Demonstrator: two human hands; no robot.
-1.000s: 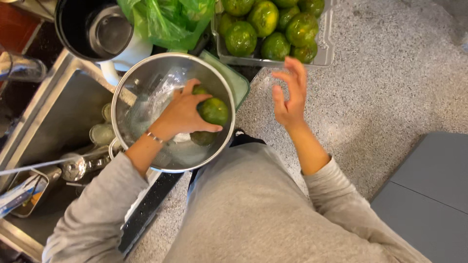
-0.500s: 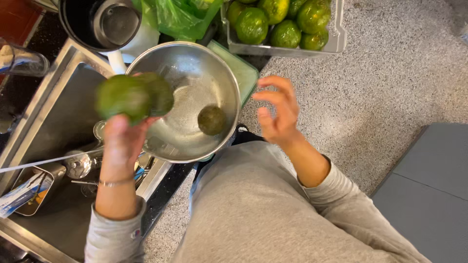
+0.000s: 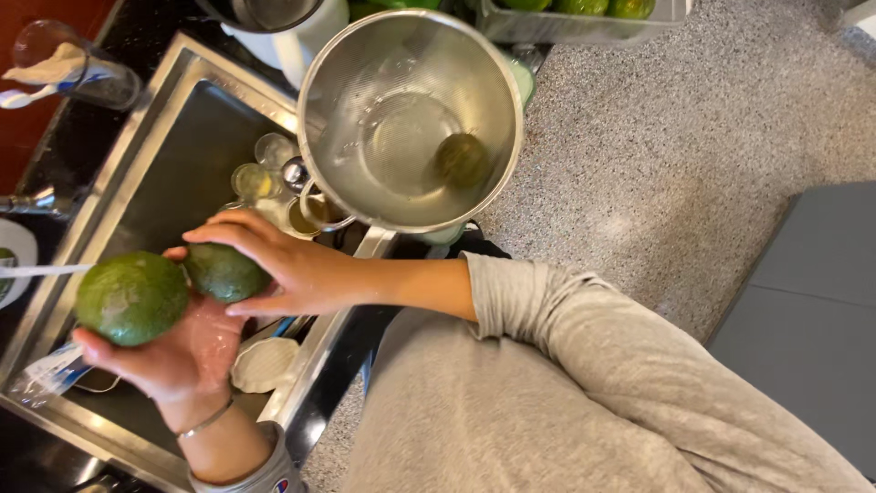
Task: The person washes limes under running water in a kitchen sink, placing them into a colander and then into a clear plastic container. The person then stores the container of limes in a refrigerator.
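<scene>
The left hand (image 3: 187, 351) is cupping a large green avocado (image 3: 132, 298) in its open palm over the steel sink (image 3: 137, 155), fingers curled under the fruit. The right hand (image 3: 292, 269) is reaching across from the grey-sleeved arm, its grip closing around a smaller avocado (image 3: 225, 272) that is touching the large one and resting against the left palm. Below them, glasses (image 3: 260, 173) are standing in the sink. Further off, a metal colander (image 3: 411, 119) is sitting at the sink's edge beside the speckled worktop (image 3: 675, 155), with one more avocado (image 3: 463, 160) lying inside.
</scene>
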